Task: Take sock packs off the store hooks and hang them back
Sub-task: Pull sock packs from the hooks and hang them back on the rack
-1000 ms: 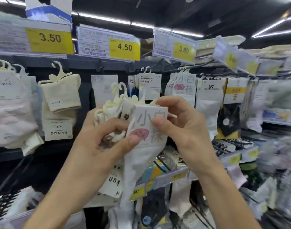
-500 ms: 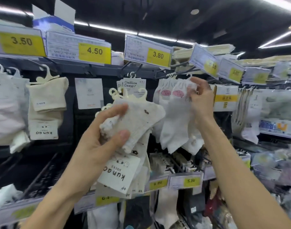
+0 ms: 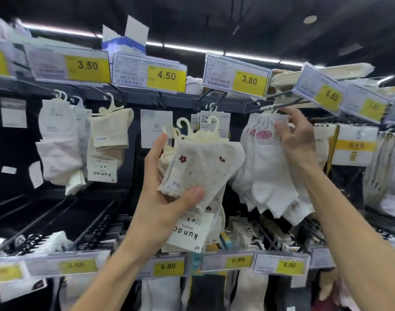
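Head view, Inspector A: left hand grasps a bunch of flowered sock packs, held free, below and left of the 3.80 price tag. And the right hand?

Inspector B: Fingers curl round the top of the front white sock pack, hangers at the hook just below-right of that tag.

A yellow 4.50 price tag hangs at the top shelf rail, with a 3.50 tag to its left, a 3.80 tag to its right and a tilted 6.80 tag farther right. Just above its left end stands a blue-and-white carton. Well below it runs a lower row of tags — one 6.80, one 5.00, the others blurred.
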